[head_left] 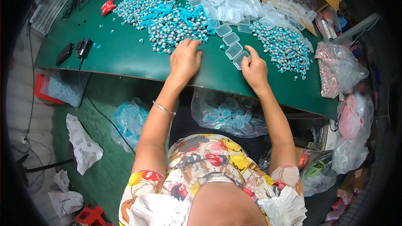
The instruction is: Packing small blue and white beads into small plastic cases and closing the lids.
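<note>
My left hand (185, 60) is at the near edge of a heap of small grey-and-turquoise bead-like pieces (173, 29). Its fingers are bent forward, thumb and forefinger apart, and I see nothing held between them. Turquoise cords (184, 14) lie across that heap. Over on the right, my right hand (255, 69) has thumb and forefinger at the side of a small clear plastic case (239, 60), gripping its edge. This case is the nearest of several in a slanting row, with another clear case (230, 39) farther up. Beside them spreads a second heap of grey-and-turquoise pieces (284, 50).
Many clear cases (230, 8) are piled at the back of the green table (121, 56). A red packet (108, 7) and a black adapter (84, 48) lie left. A bag of pinkish pieces (328, 69) sits right. Below the front edge hangs a bag of cases (228, 115).
</note>
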A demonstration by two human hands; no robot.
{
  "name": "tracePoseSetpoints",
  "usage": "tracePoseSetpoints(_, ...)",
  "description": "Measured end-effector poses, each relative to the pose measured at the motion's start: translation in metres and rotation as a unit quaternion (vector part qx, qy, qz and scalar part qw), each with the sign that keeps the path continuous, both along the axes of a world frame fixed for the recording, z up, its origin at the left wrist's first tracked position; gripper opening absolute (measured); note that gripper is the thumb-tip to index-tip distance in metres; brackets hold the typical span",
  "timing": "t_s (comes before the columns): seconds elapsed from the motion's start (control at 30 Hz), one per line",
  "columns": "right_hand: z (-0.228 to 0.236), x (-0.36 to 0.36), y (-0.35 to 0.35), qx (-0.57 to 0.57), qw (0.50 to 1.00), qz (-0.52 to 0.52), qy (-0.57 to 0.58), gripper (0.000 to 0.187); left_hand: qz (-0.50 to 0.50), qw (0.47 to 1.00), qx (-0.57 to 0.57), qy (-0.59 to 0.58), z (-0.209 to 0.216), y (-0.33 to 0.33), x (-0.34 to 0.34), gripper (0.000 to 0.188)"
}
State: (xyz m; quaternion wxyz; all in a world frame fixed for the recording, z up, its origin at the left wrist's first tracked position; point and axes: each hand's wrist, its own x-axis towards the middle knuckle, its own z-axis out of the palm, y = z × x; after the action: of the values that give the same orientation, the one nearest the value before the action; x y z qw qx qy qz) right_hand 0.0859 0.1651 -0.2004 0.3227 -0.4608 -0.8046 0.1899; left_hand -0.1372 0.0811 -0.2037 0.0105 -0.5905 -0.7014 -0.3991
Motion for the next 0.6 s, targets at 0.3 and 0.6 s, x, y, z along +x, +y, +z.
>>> tracePoseSetpoints(0.3, 0.012, 0.022, -0.012, -0.061, 0.994, -0.031, -0.087, 0.043, -0.084, 0.994, -0.028, 0.06, -0.005, 0.049, 0.028, 0.014)
tracePoseSetpoints(0.6, -0.002, 0.033, 0.077, 0.196, 0.978, -0.001, -0.074, 0.02, -0.151, 0.988, -0.004, 0.025, -0.002, 0.031, 0.029, 0.011)
